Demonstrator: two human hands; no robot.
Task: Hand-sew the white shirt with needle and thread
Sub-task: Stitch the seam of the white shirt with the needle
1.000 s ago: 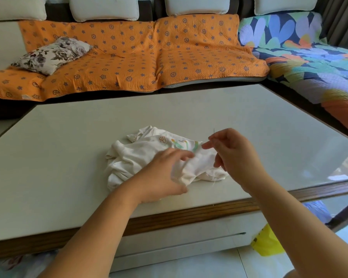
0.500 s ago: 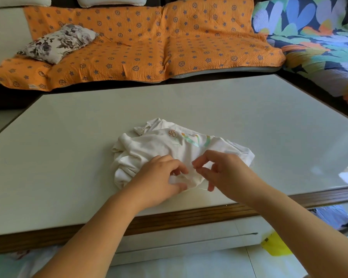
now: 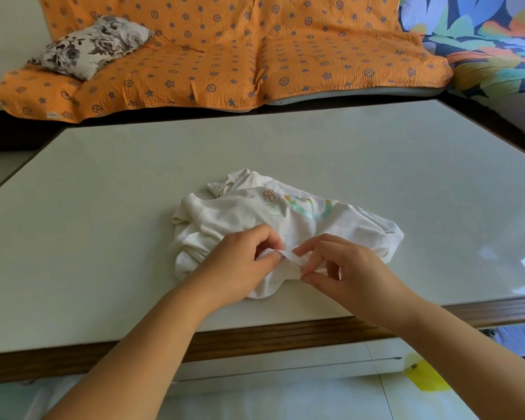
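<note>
Presently: pale bench (image 3: pixel 103 207), wooden trim (image 3: pixel 285 334) along its near edge, its top spreading wide to the left, right and far sides of the white shirt (image 3: pixel 240 213). Shirt crumpled in a heap close to that near edge, midway along it, with orange lettering and a green-and-teal print uppermost. At the heap's near side, left grip (image 3: pixel 240 265) clamped on a raised fold (image 3: pixel 288 256); right grip (image 3: pixel 349 268) pinching the same fold just beside it. Beyond the far edge: sofa under orange cover (image 3: pixel 225 56), floral cushion (image 3: pixel 88 47).
</note>
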